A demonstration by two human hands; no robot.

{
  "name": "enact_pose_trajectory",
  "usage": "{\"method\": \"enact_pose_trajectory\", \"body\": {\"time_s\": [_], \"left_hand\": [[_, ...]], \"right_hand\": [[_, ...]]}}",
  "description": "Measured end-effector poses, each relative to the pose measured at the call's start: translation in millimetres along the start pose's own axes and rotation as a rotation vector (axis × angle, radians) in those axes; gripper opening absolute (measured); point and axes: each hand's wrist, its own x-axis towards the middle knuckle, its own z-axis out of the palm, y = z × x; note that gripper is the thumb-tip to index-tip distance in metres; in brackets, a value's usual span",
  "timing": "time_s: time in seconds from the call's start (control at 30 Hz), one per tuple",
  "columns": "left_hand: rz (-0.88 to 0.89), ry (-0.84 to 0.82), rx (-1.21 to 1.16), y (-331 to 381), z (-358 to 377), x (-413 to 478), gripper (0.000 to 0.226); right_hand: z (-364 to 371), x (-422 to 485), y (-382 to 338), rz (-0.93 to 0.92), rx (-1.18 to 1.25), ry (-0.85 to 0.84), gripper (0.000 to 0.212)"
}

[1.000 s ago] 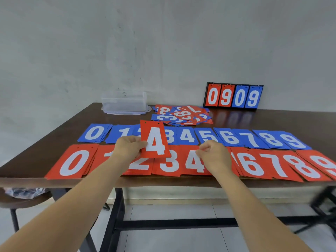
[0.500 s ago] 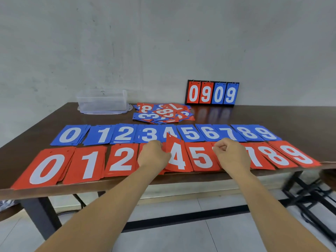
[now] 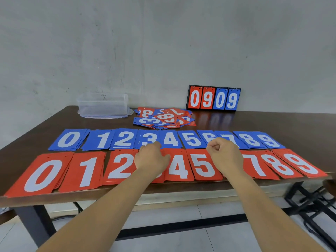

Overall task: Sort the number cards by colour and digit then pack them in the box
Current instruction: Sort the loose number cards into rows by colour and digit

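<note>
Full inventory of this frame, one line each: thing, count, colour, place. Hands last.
red card piles: eight readable, 3 and 6 spots hidden by hands, red, front row
blue card piles: ten, blue, row behind the red
unsorted heap: one, red and blue, behind the blue row
box: one, clear, far left by the wall
scoreboard: one, black frame, reads 0909, against the wall
table: one, dark brown
left hand: one, over the red 3 spot
right hand: one, fisted, over the red 6 spot
</note>
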Motion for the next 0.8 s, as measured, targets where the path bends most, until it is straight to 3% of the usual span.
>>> {"method": "enact_pose_trajectory", "body": {"time_s": [0.33, 0.5, 0.8], "left_hand": [[-0.058, 0.037, -0.058, -14.7, -14.0, 78.3, 0.048], [-0.147, 0.053, -0.037, -31.3, -13.4, 124.7, 0.022], [-0.291, 0.077, -0.105, -58.1, 0.0, 192.3, 0.047]], "right_hand": [[43.8, 100.9, -11.9, -0.068, -0.016, -0.077, 0.011], [71.9, 158.9, -14.8, -0.086, -0.055, -0.145, 0.007], [136.3, 232.2, -22.2, -0.077, -0.112, -0.316, 0.024]]}}
